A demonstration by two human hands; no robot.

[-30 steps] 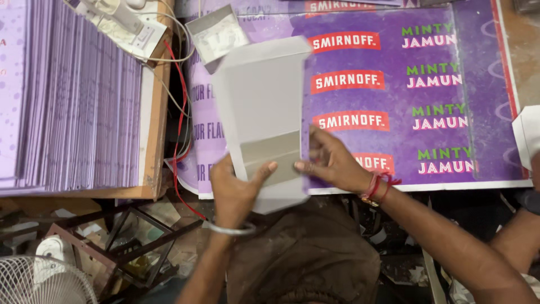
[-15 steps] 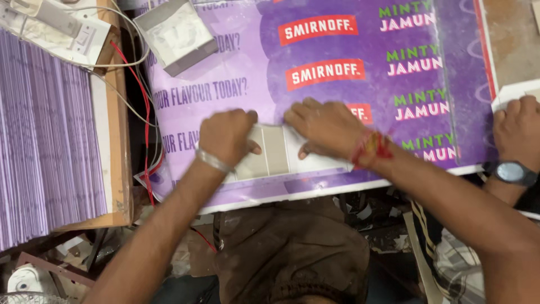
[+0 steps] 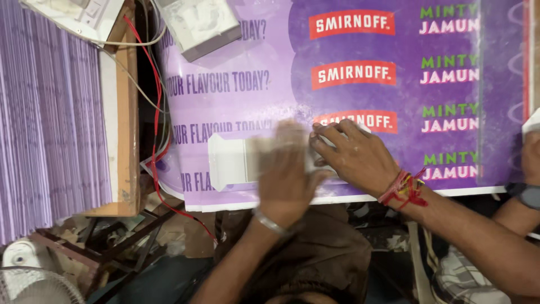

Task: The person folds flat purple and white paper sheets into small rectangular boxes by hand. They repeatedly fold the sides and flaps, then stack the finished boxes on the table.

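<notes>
A flattened white carton blank (image 3: 228, 160) lies on the purple printed sheet (image 3: 360, 84) that covers the work table. My left hand (image 3: 287, 169) is flat on top of the carton, blurred by motion, fingers spread. Pressing down on the carton's right end is my right hand (image 3: 354, 155), also flat, with a red thread band at its wrist. A metal bangle sits on my left wrist. Most of the carton's right part is hidden under both hands.
A thick stack of purple sheets (image 3: 50, 124) stands on a wooden stand at left. A grey box (image 3: 197, 22) and red and white wires (image 3: 157, 112) lie at the table's far left. Another person's hand with a wristwatch (image 3: 529, 169) is at the right edge.
The carton, held upright a second ago, now lies flat on the sheet. Both my hands went from gripping it to pressing on it, and my left hand has slid right.
</notes>
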